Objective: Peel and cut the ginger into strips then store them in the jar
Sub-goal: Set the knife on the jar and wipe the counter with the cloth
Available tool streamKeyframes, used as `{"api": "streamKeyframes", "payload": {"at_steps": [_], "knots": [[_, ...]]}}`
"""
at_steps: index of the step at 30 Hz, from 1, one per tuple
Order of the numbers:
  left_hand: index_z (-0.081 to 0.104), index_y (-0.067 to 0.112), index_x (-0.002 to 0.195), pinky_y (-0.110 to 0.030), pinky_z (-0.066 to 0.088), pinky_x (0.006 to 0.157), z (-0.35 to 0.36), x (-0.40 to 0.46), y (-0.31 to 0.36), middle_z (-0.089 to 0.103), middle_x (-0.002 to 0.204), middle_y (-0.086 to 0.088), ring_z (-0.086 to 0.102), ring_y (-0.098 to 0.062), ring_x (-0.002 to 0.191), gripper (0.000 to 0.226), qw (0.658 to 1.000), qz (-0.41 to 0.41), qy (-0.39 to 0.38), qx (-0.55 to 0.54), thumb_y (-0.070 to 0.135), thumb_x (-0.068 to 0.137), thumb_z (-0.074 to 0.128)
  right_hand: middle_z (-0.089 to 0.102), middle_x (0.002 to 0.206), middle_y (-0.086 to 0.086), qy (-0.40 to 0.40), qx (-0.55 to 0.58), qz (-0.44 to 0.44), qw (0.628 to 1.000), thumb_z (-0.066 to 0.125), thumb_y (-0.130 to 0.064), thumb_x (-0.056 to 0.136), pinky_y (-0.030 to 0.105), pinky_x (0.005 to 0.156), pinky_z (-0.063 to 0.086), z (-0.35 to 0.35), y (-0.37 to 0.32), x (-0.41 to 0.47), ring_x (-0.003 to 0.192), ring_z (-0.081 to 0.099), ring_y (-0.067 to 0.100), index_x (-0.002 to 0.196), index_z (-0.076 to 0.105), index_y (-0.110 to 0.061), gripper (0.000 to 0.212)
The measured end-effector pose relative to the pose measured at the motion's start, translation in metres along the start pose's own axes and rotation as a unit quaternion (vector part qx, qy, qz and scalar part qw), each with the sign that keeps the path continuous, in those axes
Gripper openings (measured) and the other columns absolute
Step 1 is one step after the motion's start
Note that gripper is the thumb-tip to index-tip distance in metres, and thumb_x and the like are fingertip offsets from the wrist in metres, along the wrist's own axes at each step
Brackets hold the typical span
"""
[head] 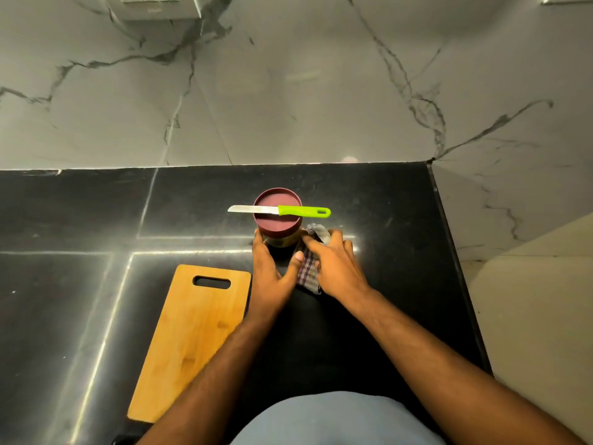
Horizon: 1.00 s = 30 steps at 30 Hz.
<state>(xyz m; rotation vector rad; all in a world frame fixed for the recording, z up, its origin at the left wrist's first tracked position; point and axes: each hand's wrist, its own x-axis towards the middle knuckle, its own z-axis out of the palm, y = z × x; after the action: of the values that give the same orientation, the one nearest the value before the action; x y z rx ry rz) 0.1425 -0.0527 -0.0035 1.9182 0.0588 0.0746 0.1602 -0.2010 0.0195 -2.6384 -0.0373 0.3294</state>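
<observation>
- Bottom centre of the frame, a grey-blue shirt (333,419) is cut off by the lower edge; both forearms reach up from it over a black counter (80,213).
- Lower left, a wooden board (189,342) with a slot handle lies flat on the counter, its near corner partly covered by the left forearm.
- Centre frame, the left hand (272,274) is spread wide, fingers straight against the left side of the jar (278,240), thumb stretched right toward the cloth; it does not curl round the jar.
- Just right of it, the right hand (333,264) rests open, fingers extended, on a checked cloth (308,274) crumpled beside the jar; most of the cloth is hidden under the hand.
- The jar stands upright between the hands, its maroon lid (277,216) on; only a sliver of the body shows below the lid, and its contents cannot be made out.
- A green-handled knife (282,211) lies across the lid, blade pointing left, handle overhanging right.
- No ginger can be made out anywhere.
- Behind, a marble wall (288,75) fills the upper frame; a socket box (154,4) is cut off at the upper left.
</observation>
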Motion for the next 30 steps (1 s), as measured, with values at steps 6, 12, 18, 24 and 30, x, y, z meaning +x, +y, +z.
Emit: {"api": "streamKeyframes", "payload": {"at_steps": [6, 12, 18, 24, 30], "knots": [[0.012, 0.026, 0.158, -0.046, 0.037, 0.117, -0.036, 0.030, -0.015, 0.038, 0.154, 0.000, 0.038, -0.015, 0.143, 0.089, 0.999, -0.028, 0.036, 0.029, 0.041, 0.091, 0.069, 0.031, 0.128, 0.009, -0.033, -0.023, -0.050, 0.998, 0.052, -0.026, 0.091, 0.047, 0.092, 0.045, 0.009, -0.046, 0.035, 0.113, 0.038, 0.035, 0.144, 0.029, -0.044, 0.060], [0.016, 0.016, 0.156, -0.048, 0.037, 0.116, -0.065, 0.037, -0.035, 0.037, 0.155, -0.007, 0.036, -0.021, 0.145, 0.084, 0.994, -0.057, 0.042, 0.083, 0.044, 0.092, 0.063, 0.033, 0.134, 0.014, -0.035, 0.019, -0.085, 0.996, 0.047, -0.012, 0.093, 0.049, 0.093, 0.037, 0.030, -0.066, 0.051, 0.119, 0.032, 0.037, 0.145, 0.036, -0.039, 0.060], [0.006, 0.002, 0.158, -0.032, 0.015, 0.124, -0.067, 0.012, -0.030, 0.014, 0.165, -0.016, 0.013, -0.026, 0.153, 0.080, 0.984, -0.080, 0.022, 0.160, 0.025, 0.101, 0.057, 0.040, 0.132, 0.005, 0.007, 0.130, -0.011, 0.991, 0.044, -0.049, 0.096, 0.039, 0.094, 0.044, 0.045, -0.086, 0.056, 0.121, 0.043, 0.028, 0.138, 0.034, -0.039, 0.044], [0.021, 0.008, 0.159, -0.038, 0.013, 0.126, -0.063, 0.003, -0.041, 0.017, 0.167, -0.008, 0.009, -0.023, 0.155, 0.061, 0.951, 0.010, -0.071, 0.300, 0.020, 0.103, 0.044, 0.020, 0.157, -0.004, 0.007, -0.012, -0.075, 0.997, 0.022, -0.059, 0.093, 0.041, 0.100, 0.033, 0.068, -0.079, 0.043, 0.133, 0.031, 0.028, 0.147, 0.024, -0.044, 0.056], [0.016, 0.009, 0.159, -0.038, -0.002, 0.125, -0.061, 0.006, -0.037, 0.006, 0.168, -0.010, -0.002, -0.023, 0.155, 0.060, 0.891, 0.041, -0.135, 0.431, 0.033, 0.107, 0.034, 0.022, 0.155, -0.003, 0.011, -0.013, -0.038, 0.999, 0.045, -0.052, 0.095, 0.041, 0.101, 0.035, 0.052, -0.071, 0.038, 0.130, 0.034, 0.030, 0.143, 0.030, -0.050, 0.050]]}}
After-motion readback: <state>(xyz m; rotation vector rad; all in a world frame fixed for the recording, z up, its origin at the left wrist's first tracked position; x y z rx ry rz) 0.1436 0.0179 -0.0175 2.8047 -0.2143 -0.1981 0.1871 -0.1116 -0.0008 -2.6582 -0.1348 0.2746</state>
